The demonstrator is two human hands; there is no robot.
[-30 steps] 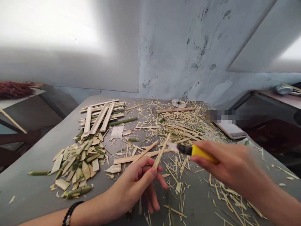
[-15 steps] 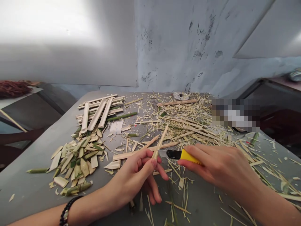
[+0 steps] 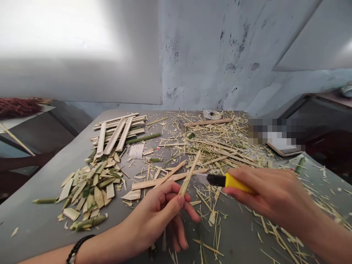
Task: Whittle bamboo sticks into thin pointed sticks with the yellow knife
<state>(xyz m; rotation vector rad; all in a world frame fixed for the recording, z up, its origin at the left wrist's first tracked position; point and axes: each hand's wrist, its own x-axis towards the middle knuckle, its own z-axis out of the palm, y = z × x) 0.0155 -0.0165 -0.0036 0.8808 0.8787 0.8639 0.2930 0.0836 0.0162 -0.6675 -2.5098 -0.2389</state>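
Between thumb and fingers, my left hand (image 3: 165, 211) pinches a thin bamboo strip (image 3: 190, 172), its narrow end pointing up and away from me. A yellow and black utility knife (image 3: 239, 182) is gripped in my right hand (image 3: 271, 192). Its short blade points left, just right of the strip and apart from it. Loose bamboo slivers (image 3: 216, 220) lie on the grey table below both hands. Past my left hand, a flat pale bamboo piece (image 3: 148, 182) rests on the table with a thinner stick across it.
Split bamboo slats (image 3: 114, 135) are stacked at the back left, with a heap of short bamboo chips (image 3: 90, 190) nearer me. A hammer (image 3: 206, 123) and a clear tape roll (image 3: 211, 114) lie at the back. Shavings cover the right side near a phone-like device (image 3: 286, 149).
My right hand has drawn the knife to the right, so the blade has come away from the bamboo strip. My left hand keeps its pinch, and the strip tilts slightly more rightward.
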